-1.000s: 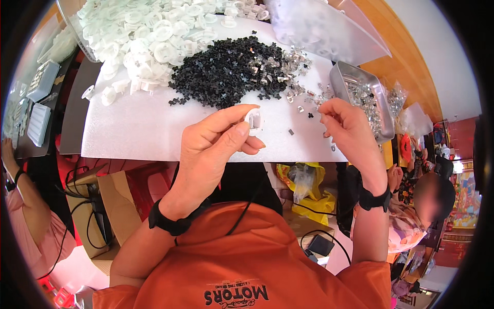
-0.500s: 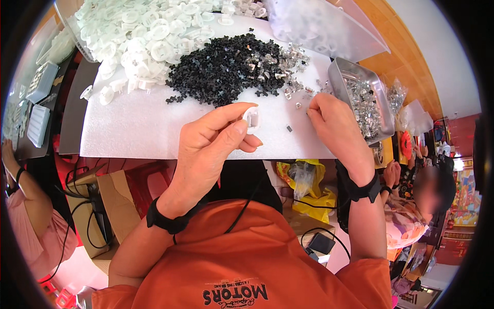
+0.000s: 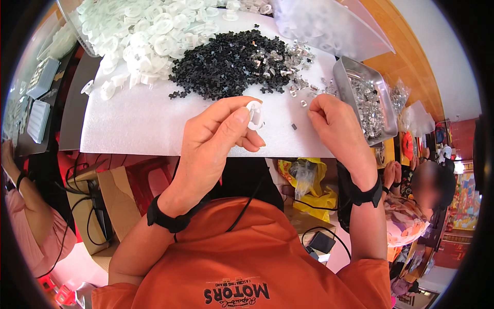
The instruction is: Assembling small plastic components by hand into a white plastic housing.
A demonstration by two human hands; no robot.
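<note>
Between the thumb and forefinger of my left hand (image 3: 212,131) is a small white plastic part (image 3: 255,114), rounded with an opening through its middle. The other fingers curl loosely below it. My right hand (image 3: 337,126) is to its right, over the white foam sheet (image 3: 128,126), fingertips pinched together; whatever they hold, if anything, is hidden. Loose small metal clips (image 3: 303,103) lie just beyond those fingertips. One tiny dark rectangular piece (image 3: 294,126) rests on the foam between my hands.
A heap of small black cross-shaped pieces (image 3: 211,69) lies beyond my hands, metal clips mixed into its right side. White plastic parts (image 3: 139,36) are piled at the far left. A metal tray (image 3: 352,64) of clips and a translucent bin (image 3: 329,23) stand right. Another person (image 3: 406,206) sits right.
The white plastic part has turned slightly in my left hand, its opening now at a different angle. My right hand stays pinched in nearly the same place.
</note>
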